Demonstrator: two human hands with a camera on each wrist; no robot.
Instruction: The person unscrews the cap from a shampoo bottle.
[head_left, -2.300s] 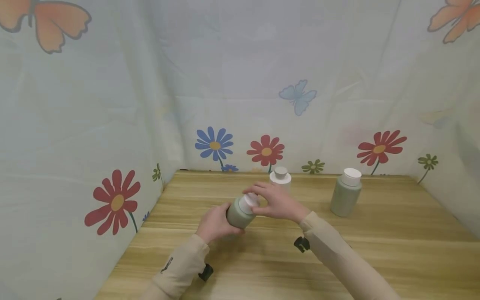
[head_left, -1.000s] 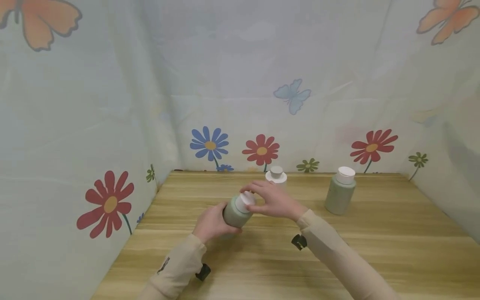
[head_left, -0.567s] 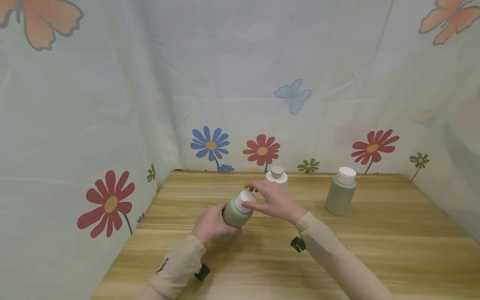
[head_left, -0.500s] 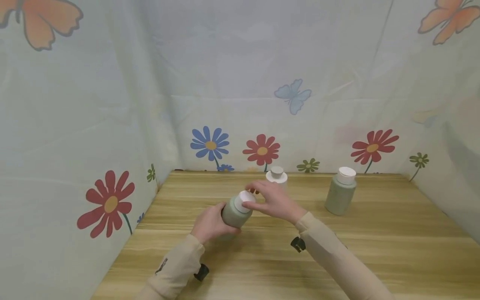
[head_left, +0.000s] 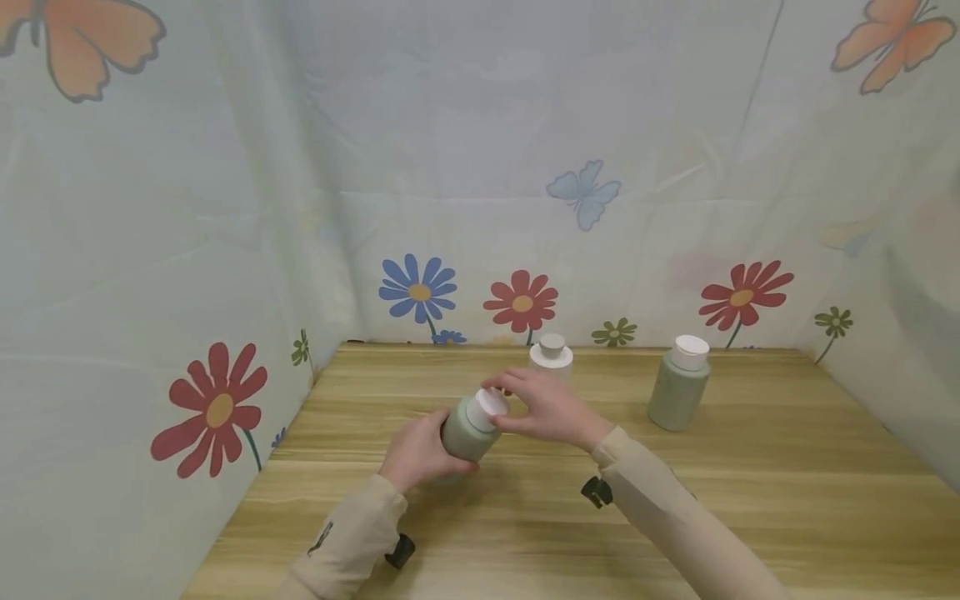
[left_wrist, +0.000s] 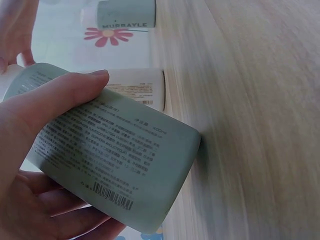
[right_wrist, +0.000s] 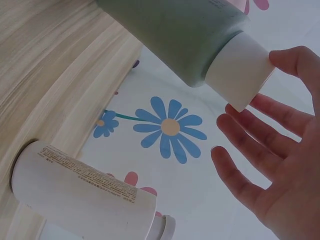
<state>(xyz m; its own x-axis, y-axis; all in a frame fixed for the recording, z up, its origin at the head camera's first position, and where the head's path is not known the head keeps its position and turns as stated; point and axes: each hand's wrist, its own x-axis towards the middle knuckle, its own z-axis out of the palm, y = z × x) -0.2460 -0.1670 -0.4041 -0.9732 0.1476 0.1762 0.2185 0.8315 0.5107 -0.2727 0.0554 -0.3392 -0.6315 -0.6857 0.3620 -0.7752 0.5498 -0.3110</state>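
My left hand [head_left: 420,450] grips a green bottle [head_left: 465,432] round its body, tilted to the right. In the left wrist view the thumb lies across the printed back of this bottle [left_wrist: 125,145], with the fingers on its far side. My right hand [head_left: 553,407] pinches the bottle's white cap [head_left: 487,408] between thumb and fingertips. In the right wrist view the thumb touches one edge of the cap [right_wrist: 242,70] and the index finger the opposite side; the lower fingers are spread away from it. The cap sits on the bottle's neck.
A white bottle [head_left: 550,360] with a grey cap stands behind my right hand, partly hidden. Farther right is a second green bottle [head_left: 677,396] with a white cap, upright on the wooden table [head_left: 570,533]. A flowered curtain [head_left: 480,167] hangs around the table's back and sides.
Half a second ago my right fingers were raised off the far side of the cap; now they have come down onto it. The left hand keeps its grip, and the bottle has dipped slightly.
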